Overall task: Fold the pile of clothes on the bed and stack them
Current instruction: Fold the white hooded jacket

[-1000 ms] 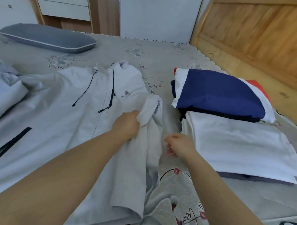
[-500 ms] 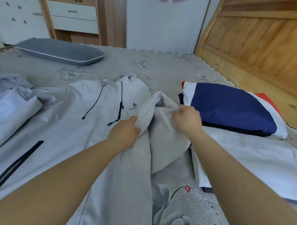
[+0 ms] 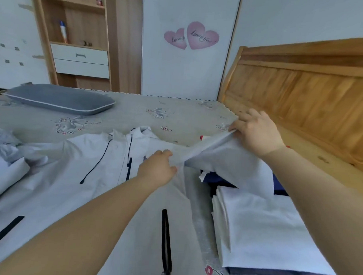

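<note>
The right hand [image 3: 256, 138] pinches the end of the jacket's sleeve [image 3: 223, 157] and holds it raised and stretched out toward the wooden headboard [image 3: 301, 96], so the cloth runs taut in a ridge between the two hands. The left hand [image 3: 158, 167] grips the same sleeve nearer the shoulder, down against the jacket body, apparently to anchor that end while the other draws the sleeve straight. The hands are well apart, each closed on fabric.

The light grey zip jacket [image 3: 88, 185] lies flat and front-up on the bed [image 3: 156, 114], collar away from the person, its dark drawcord and zipper pockets showing. It looks to be at the smoothing stage, the sleeve being laid out before it is folded in across the body.

Under the lifted sleeve, on the right, sits the stack of folded clothes [image 3: 261, 228]: a white piece on top in front, with a navy one behind it partly covered by the hanging cloth. At the far left, crumpled pale garments [image 3: 5, 151] wait unfolded. A grey pillow [image 3: 58, 99] rests at the far side of the bed.
</note>
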